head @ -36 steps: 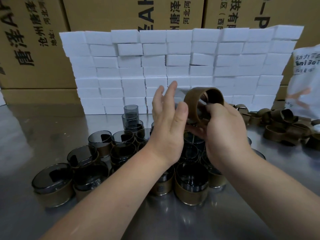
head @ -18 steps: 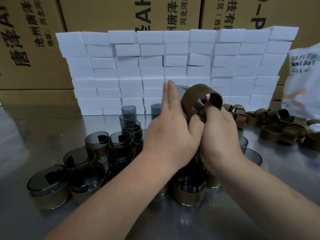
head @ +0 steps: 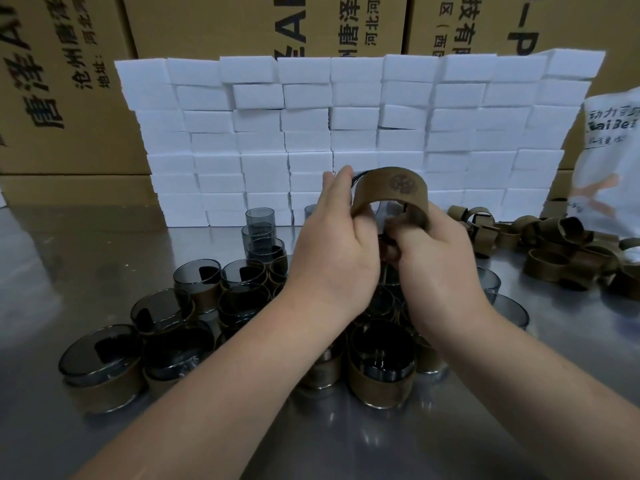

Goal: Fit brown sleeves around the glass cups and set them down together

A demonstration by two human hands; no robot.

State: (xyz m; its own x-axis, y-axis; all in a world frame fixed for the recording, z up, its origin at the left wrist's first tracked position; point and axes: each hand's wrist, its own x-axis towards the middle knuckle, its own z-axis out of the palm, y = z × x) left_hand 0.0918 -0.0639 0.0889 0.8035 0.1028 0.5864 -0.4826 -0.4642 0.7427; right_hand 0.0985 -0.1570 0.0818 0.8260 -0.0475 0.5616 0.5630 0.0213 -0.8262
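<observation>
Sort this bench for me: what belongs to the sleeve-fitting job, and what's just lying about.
Job: held sleeve, gripped by left hand and right hand; sleeved cups; bare cups; loose sleeves.
Lying about: white blocks; cardboard boxes; white bag.
</observation>
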